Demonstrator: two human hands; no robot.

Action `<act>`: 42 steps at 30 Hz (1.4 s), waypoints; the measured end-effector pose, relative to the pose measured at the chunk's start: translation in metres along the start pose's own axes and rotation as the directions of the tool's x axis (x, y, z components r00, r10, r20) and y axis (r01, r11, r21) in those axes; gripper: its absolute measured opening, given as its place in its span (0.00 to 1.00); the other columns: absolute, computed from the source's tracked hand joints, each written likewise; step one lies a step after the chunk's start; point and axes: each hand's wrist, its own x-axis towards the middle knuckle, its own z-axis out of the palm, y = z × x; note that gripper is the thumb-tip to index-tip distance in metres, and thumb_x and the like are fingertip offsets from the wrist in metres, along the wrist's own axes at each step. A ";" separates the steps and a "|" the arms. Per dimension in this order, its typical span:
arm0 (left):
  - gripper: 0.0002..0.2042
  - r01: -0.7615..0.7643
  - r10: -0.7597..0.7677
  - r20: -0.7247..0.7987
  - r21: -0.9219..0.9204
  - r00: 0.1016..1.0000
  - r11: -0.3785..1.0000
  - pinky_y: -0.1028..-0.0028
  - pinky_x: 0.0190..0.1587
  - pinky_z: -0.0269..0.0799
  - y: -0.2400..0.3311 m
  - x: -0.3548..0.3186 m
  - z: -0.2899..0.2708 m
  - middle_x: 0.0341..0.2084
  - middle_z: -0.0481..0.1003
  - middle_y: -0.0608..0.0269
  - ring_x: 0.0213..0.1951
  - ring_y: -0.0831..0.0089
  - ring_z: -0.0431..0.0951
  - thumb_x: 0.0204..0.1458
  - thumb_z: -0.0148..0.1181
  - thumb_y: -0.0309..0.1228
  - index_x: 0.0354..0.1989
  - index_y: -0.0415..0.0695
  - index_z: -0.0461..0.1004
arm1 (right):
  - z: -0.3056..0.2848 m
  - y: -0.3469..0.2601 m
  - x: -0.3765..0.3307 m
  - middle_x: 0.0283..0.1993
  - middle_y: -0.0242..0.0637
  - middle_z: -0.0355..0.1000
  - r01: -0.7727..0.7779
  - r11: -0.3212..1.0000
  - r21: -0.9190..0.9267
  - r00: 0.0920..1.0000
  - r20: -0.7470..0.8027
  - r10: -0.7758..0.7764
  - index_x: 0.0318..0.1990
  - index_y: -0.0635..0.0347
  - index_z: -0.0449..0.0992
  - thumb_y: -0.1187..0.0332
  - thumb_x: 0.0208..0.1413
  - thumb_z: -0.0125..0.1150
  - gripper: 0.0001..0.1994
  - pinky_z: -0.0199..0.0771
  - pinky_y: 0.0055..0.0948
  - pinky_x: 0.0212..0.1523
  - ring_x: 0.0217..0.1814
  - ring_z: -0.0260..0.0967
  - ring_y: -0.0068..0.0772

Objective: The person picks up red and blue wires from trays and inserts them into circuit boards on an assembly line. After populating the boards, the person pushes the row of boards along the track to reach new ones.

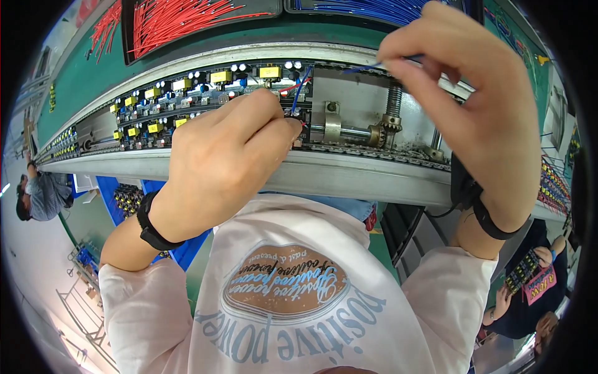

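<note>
Item: loose blue wire (363, 68). Location: hanging above the conveyor, right of the circuit boards (252, 85) and touching none of them.

Right hand (458, 71): gripping, thumb and forefinger pinching the wire, its free end pointing leftward.

Left hand (233, 149): fingers curling together at the boards' right end, beside the foot of a standing blue wire (301, 90); whether they are gripping it or only pressing the board, I cannot tell.

Handling notes (judgement): a light pinch near the working tip is probably giving the best control, since a long thin lead is likely bending when pushed from far back. The left fingers are best serving as a steady brace, bearing on the board's edge rather than on its components. Good practice is keeping the loose wire clear of the standing one and of the red wire (294, 88) beside it, as tangling is the likely fault.

Appearance: loose wire showing slim, blue and slightly blurred, partly hiding behind the fingers. Boards showing dark, lying in rows between metal rails (374, 169), carrying yellow block transformers (270, 73), white-topped round parts and blue discs.

Adjacent stock: red wires (180, 28) heaping in a black tray (129, 37) on the green worktop (81, 84); more blue wires (361, 7) lying alongside.
</note>
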 end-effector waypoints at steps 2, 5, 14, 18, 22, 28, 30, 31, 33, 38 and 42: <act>0.07 0.005 -0.005 0.008 0.008 1.000 1.000 0.71 0.25 0.72 0.000 0.001 0.000 0.28 0.70 0.66 0.26 0.70 0.77 0.43 0.67 0.24 0.32 0.44 0.77 | 0.010 -0.001 0.000 0.31 0.39 0.72 0.049 0.998 0.032 0.998 0.047 -0.051 0.37 0.61 0.78 0.74 0.55 0.66 0.04 0.72 0.38 0.35 0.34 0.72 0.44; 0.08 -0.006 0.005 0.020 0.011 1.000 1.000 0.71 0.25 0.72 0.001 0.004 0.000 0.28 0.69 0.66 0.27 0.71 0.77 0.42 0.66 0.24 0.32 0.44 0.77 | 0.019 -0.002 -0.002 0.32 0.38 0.71 0.092 0.995 0.032 0.991 0.098 -0.095 0.37 0.60 0.78 0.73 0.54 0.67 0.05 0.72 0.39 0.35 0.35 0.72 0.44; 0.09 0.025 -0.025 0.064 0.000 0.998 1.000 0.68 0.25 0.70 0.002 0.003 0.001 0.26 0.69 0.63 0.24 0.66 0.75 0.46 0.71 0.21 0.36 0.44 0.82 | 0.023 -0.007 0.003 0.33 0.38 0.69 0.224 0.972 0.076 0.964 0.127 -0.232 0.35 0.60 0.77 0.75 0.51 0.66 0.05 0.70 0.41 0.38 0.39 0.70 0.46; 0.09 0.011 -0.013 0.083 0.015 0.996 1.000 0.68 0.25 0.70 0.004 0.005 0.001 0.26 0.70 0.63 0.24 0.66 0.75 0.46 0.71 0.22 0.37 0.44 0.82 | 0.026 -0.009 0.001 0.32 0.37 0.69 0.220 0.975 0.041 0.963 0.149 -0.224 0.34 0.60 0.76 0.74 0.52 0.66 0.04 0.70 0.42 0.39 0.38 0.70 0.46; 0.09 -0.021 0.017 0.087 0.050 0.996 0.999 0.69 0.25 0.71 0.005 0.005 0.002 0.28 0.70 0.64 0.26 0.68 0.76 0.44 0.68 0.23 0.36 0.43 0.80 | 0.029 -0.010 0.001 0.33 0.37 0.69 0.227 0.974 -0.027 0.963 0.154 -0.220 0.34 0.59 0.76 0.73 0.52 0.66 0.04 0.71 0.41 0.39 0.38 0.70 0.46; 0.11 -0.041 0.039 0.043 0.056 0.998 0.998 0.71 0.26 0.73 0.004 0.001 0.000 0.29 0.70 0.66 0.28 0.70 0.76 0.43 0.64 0.25 0.37 0.44 0.79 | 0.028 -0.010 0.001 0.32 0.37 0.68 0.249 0.967 -0.045 0.961 0.136 -0.241 0.33 0.59 0.76 0.73 0.52 0.67 0.05 0.71 0.40 0.39 0.38 0.70 0.45; 0.12 -0.033 0.032 0.026 0.043 0.999 0.999 0.71 0.26 0.73 0.002 0.000 -0.003 0.30 0.72 0.66 0.28 0.70 0.77 0.43 0.66 0.26 0.38 0.44 0.79 | 0.027 -0.012 0.000 0.32 0.37 0.68 0.249 0.967 -0.048 0.961 0.138 -0.240 0.33 0.59 0.76 0.73 0.51 0.67 0.05 0.71 0.40 0.39 0.37 0.70 0.45; 0.12 -0.024 0.024 0.009 0.030 1.000 0.999 0.71 0.27 0.74 0.001 -0.001 -0.005 0.30 0.73 0.65 0.28 0.69 0.77 0.43 0.67 0.26 0.39 0.44 0.80 | 0.026 -0.013 0.000 0.32 0.36 0.68 0.248 0.967 -0.059 0.961 0.143 -0.237 0.33 0.59 0.75 0.73 0.51 0.67 0.05 0.71 0.40 0.38 0.38 0.70 0.44; 0.13 -0.010 0.010 -0.007 0.018 1.000 1.000 0.71 0.27 0.74 -0.001 -0.004 -0.011 0.30 0.75 0.65 0.28 0.68 0.78 0.44 0.69 0.27 0.40 0.44 0.80 | 0.027 -0.014 -0.001 0.32 0.36 0.67 0.250 0.966 -0.072 0.959 0.154 -0.236 0.33 0.59 0.75 0.74 0.51 0.67 0.05 0.70 0.39 0.38 0.38 0.70 0.43; 0.19 0.102 -0.101 0.025 -0.046 0.995 0.994 0.71 0.29 0.74 -0.003 -0.011 -0.031 0.34 0.80 0.59 0.30 0.65 0.81 0.42 0.79 0.27 0.44 0.41 0.82 | 0.036 -0.006 -0.007 0.32 0.36 0.66 0.227 0.970 -0.084 0.969 0.119 -0.217 0.33 0.59 0.74 0.75 0.49 0.67 0.06 0.70 0.39 0.38 0.38 0.69 0.42; 0.20 0.169 -0.168 0.021 -0.048 0.986 0.984 0.71 0.28 0.74 -0.003 -0.019 -0.033 0.34 0.80 0.60 0.30 0.66 0.80 0.41 0.80 0.30 0.44 0.42 0.82 | 0.033 -0.011 -0.005 0.32 0.36 0.65 0.229 0.969 -0.097 0.967 0.141 -0.215 0.33 0.59 0.74 0.75 0.48 0.67 0.07 0.70 0.39 0.37 0.38 0.68 0.43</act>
